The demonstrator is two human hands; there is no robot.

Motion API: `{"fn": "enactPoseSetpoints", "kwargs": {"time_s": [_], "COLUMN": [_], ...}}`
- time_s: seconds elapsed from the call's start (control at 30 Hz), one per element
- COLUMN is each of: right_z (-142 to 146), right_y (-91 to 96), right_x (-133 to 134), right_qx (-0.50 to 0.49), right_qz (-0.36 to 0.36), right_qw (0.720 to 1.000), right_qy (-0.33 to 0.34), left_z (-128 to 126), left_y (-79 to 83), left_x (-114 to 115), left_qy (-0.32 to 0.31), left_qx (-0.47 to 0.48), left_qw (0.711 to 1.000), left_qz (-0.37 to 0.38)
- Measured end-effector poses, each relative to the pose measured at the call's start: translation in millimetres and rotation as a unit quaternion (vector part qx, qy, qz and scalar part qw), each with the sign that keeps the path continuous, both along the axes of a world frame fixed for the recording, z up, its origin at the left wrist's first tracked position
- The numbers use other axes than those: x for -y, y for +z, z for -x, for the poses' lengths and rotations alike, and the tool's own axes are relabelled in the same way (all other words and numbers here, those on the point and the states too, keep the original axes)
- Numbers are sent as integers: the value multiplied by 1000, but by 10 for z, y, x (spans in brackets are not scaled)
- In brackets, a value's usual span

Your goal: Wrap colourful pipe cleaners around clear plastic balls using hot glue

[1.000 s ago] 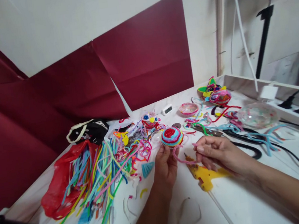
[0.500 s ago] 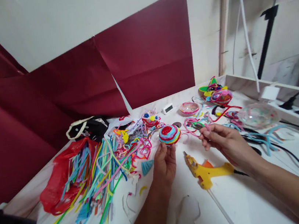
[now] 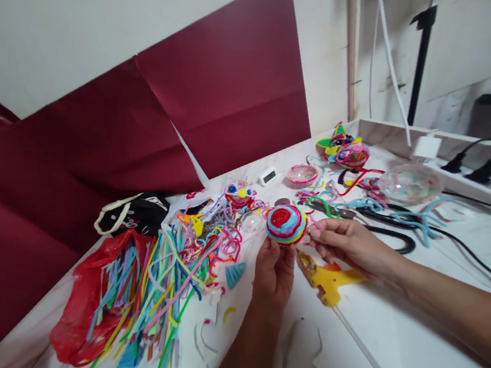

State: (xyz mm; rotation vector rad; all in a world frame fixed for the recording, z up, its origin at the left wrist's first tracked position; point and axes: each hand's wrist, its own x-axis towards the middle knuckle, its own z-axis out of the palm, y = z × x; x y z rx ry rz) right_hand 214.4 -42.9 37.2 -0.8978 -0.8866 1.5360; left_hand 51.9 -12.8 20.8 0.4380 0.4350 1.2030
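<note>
In my left hand (image 3: 272,273) is a dome (image 3: 286,224) wound with rings of red, light blue, white and yellow pipe cleaner, its red centre tilted up toward me. The fingertips grip it from below. My right hand (image 3: 343,244) is closed in a pinch on a thin pink pipe cleaner (image 3: 314,226), close against the dome's right side. Under the right hand a yellow glue gun (image 3: 331,284) lies on the table, a clear glue stick poking out of its back. Scissors (image 3: 345,211) lie just beyond the right hand, partly covered.
Left, a red plastic bag (image 3: 75,317) spills many coloured pipe cleaners (image 3: 167,280). At the back are a decorated ball (image 3: 238,194), a small white digital clock (image 3: 267,176), a pink-rimmed clear bowl (image 3: 302,175) and a colourful figure (image 3: 345,148). Black cables (image 3: 474,249) run along the right.
My right hand has moved left and slightly down to the dome, carrying the pink pipe cleaner. My left hand has tipped the dome so more of its top shows. The whole view has shifted slightly.
</note>
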Motion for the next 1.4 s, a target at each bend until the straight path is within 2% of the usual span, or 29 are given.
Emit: {"fn": "enactPoseSetpoints", "kwargs": {"time_s": [0.23,0.47,0.67,0.93,1.2,1.4], "right_z": [1,-10,-1,12,-21,-59], "right_y": [-42,-47,-47,-64,-91,-56], "right_x": [-28,-32,-30,-65,-93,-102], "right_qx": [16,80,117,113,45,61], "right_qz": [4,-16,-2,-18,-16,-59], "right_qw": [999,996,990,989,996,995], "right_qy": [-31,-46,-81,-92,-79,-60], "left_z": [-13,-25,-60,-24,1,2], "left_y": [-32,-52,-70,-35,-22,7], "left_x": [1,24,50,47,33,19], "left_qy": [-18,-16,-22,-2,-2,30], "left_qx": [2,1,-13,-16,0,-10], "left_qw": [1000,1000,999,1000,1000,999], "left_qz": [-22,-24,-36,-16,-25,9]}}
